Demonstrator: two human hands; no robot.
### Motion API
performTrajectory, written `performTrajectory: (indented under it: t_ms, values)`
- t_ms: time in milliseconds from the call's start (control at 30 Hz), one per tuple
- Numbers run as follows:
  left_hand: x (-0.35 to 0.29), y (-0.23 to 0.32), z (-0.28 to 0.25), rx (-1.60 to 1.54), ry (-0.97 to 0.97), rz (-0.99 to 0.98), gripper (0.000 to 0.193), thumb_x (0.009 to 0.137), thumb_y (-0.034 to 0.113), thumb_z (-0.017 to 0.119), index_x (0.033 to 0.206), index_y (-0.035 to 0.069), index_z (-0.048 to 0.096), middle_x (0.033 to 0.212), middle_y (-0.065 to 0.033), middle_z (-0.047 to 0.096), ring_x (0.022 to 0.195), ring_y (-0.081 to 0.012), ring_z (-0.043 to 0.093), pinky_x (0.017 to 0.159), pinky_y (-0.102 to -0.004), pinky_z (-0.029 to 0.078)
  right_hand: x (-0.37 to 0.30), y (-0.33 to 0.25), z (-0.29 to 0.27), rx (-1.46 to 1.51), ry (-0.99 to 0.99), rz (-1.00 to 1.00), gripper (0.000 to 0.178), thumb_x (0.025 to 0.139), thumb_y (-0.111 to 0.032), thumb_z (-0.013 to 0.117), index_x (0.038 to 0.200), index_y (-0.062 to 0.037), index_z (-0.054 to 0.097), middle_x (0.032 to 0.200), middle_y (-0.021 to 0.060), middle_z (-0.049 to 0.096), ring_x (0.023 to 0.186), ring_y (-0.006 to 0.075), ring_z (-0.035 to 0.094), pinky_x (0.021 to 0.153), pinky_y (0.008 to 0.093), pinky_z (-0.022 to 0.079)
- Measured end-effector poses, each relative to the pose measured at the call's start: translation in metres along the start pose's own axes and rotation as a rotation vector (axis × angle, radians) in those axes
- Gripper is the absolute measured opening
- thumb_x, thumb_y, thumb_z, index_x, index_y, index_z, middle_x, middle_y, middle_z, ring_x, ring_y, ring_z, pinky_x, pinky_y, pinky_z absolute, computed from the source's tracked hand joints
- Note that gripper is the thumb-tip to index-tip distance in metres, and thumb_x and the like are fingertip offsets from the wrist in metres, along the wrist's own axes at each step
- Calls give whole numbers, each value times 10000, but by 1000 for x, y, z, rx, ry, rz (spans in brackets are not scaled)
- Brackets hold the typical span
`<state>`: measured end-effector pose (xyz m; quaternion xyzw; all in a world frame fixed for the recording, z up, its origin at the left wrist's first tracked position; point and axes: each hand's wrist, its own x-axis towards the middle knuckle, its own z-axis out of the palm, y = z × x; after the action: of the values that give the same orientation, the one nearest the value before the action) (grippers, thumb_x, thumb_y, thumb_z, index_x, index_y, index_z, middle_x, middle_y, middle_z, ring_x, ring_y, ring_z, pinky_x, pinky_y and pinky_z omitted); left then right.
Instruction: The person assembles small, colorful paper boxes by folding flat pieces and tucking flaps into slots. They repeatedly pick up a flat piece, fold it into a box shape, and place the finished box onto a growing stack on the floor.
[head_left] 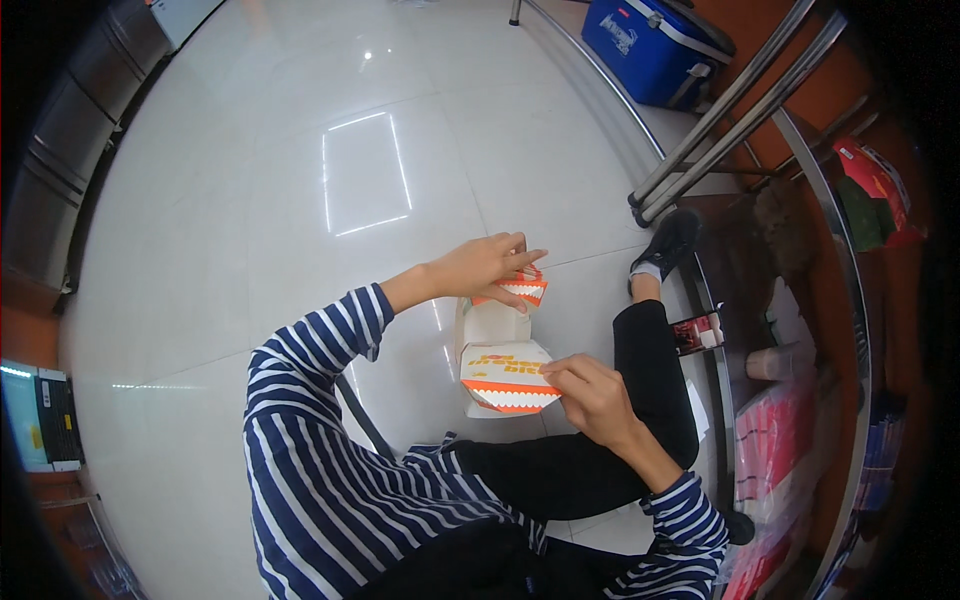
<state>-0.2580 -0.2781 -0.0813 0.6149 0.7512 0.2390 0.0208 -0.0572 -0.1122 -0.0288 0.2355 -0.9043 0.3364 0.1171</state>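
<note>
An orange-and-white cardboard food box (pixel 502 368) stands partly unfolded in front of me, above my lap. Its near panel has a scalloped orange edge and yellow lettering, and plain white board shows between its two printed ends. My left hand (pixel 492 270) reaches over the far end, thumb and fingers pinching the orange-trimmed flap (pixel 522 291) there. At the near panel's right edge, my right hand (pixel 592 393) grips the board between thumb and curled fingers. The hands cover parts of both flaps.
Glossy pale floor tiles (pixel 230 230) spread ahead. To the right are a steel-framed rack (pixel 845 230) with plastic-wrapped red-and-white packs (pixel 775 440) and metal legs (pixel 700 150). A blue cooler box (pixel 650 50) is at far right, and steel cabinets (pixel 85 110) at far left.
</note>
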Motion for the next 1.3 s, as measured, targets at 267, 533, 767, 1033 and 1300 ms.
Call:
performTrajectory:
  t_ms: [267, 533, 767, 1033, 1300]
  values:
    - [-5, 13, 9, 34, 34, -89, 408, 765, 529, 564, 1118, 325, 581, 1154, -115, 488, 1036, -325, 447, 839, -481, 381, -8, 2, -4, -30, 4, 24, 224, 594, 113, 585, 791, 8, 570, 835, 111, 614, 732, 258, 612, 619, 313, 510]
    - [-8, 2, 25, -4, 383, 102, 429, 734, 373, 642, 1108, 171, 584, 733, 1, 621, 696, -204, 589, 696, -294, 481, -4, 1, -3, -24, 26, -23, 207, 601, 109, 590, 782, 12, 566, 829, 115, 615, 717, 259, 611, 604, 310, 510]
    - [-4, 9, 21, 143, 335, 197, 283, 730, 194, 614, 1013, 184, 619, 951, -15, 635, 705, -176, 607, 592, -282, 488, -3, 11, 2, -33, 148, 55, 222, 607, 128, 568, 799, 17, 559, 802, 120, 604, 685, 272, 608, 577, 309, 501]
    - [-5, 11, 22, 67, 392, 250, 324, 734, 149, 594, 1053, 205, 581, 877, -8, 638, 657, -172, 606, 563, -286, 492, 19, 34, 23, -46, 192, 93, 236, 615, 132, 548, 818, 11, 542, 780, 120, 549, 657, 285, 585, 538, 341, 463]
    - [2, 15, 15, -168, 255, -42, 312, 758, 161, 600, 1066, 112, 582, 853, -21, 646, 652, -203, 611, 595, -281, 493, 21, 55, 62, -164, 155, 38, 180, 643, 57, 533, 802, -23, 509, 778, 109, 511, 683, 276, 579, 542, 379, 485]
